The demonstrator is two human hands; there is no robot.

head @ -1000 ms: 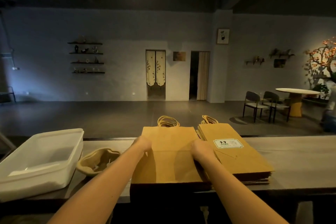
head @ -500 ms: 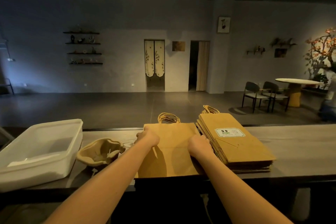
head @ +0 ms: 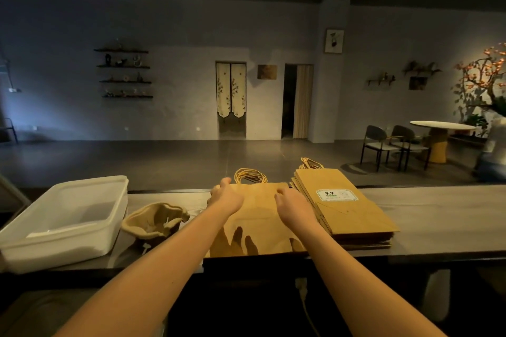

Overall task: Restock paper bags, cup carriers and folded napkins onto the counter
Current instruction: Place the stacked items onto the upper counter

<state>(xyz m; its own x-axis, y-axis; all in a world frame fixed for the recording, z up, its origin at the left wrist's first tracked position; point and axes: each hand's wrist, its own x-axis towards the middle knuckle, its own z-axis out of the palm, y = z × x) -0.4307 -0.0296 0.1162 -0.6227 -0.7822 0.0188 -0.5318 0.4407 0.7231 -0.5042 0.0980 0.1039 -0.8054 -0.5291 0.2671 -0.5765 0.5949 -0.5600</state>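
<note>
A white plastic bin (head: 65, 216) was noted at the left end of the counter (head: 438, 216), with a moulded pulp cup carrier (head: 156, 220) just beside it on the right. A labelled stack of paper bags (head: 347, 210) was seen right of centre, twisted handles pointing away. A single flat paper bag (head: 260, 227) lay between carrier and stack, its right edge against the stack. Both forearms were extended over it. The left hand (head: 226, 197) was placed at the bag's far left corner, fingers curled round the edge. The right hand (head: 294, 205) was rested near the far right corner, fingers bent onto the paper; a grip could not be confirmed.
</note>
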